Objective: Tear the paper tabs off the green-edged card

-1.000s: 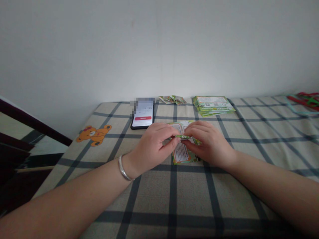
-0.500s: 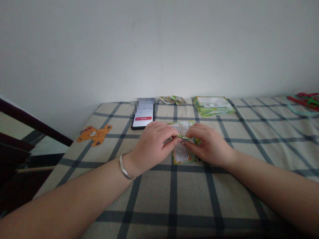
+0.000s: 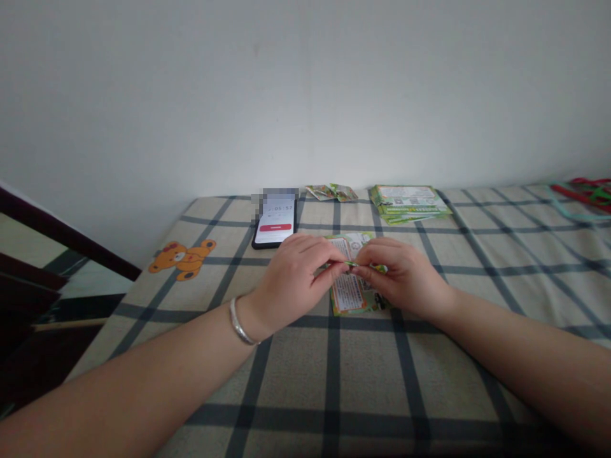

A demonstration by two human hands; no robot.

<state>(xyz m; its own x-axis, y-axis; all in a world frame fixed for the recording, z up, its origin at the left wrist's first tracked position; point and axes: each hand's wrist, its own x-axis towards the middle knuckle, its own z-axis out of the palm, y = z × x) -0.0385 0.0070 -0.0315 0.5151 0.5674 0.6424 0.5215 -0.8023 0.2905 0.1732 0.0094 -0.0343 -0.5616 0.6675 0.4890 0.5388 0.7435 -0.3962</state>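
Note:
My left hand [image 3: 293, 280], with a silver bracelet [image 3: 238, 323] on its wrist, and my right hand [image 3: 405, 280] meet above a green printed leaflet [image 3: 351, 294] lying on the checked cloth. Both pinch a small folded green paper piece [image 3: 352, 263] between thumb and fingertips, one hand at each end. The piece is thin and mostly hidden by the fingers. Both hands hover just over the leaflet, fingers curled.
A phone [image 3: 275, 219] with a lit screen lies behind my left hand. Small folded green pieces [image 3: 331, 191] and a stack of green leaflets [image 3: 407, 201] sit near the wall. An orange bear print [image 3: 182, 259] marks the cloth; red and green items [image 3: 586, 191] lie far right.
The hands stay almost in place; the fingers shift slightly on the small green piece, which now shows less between them.

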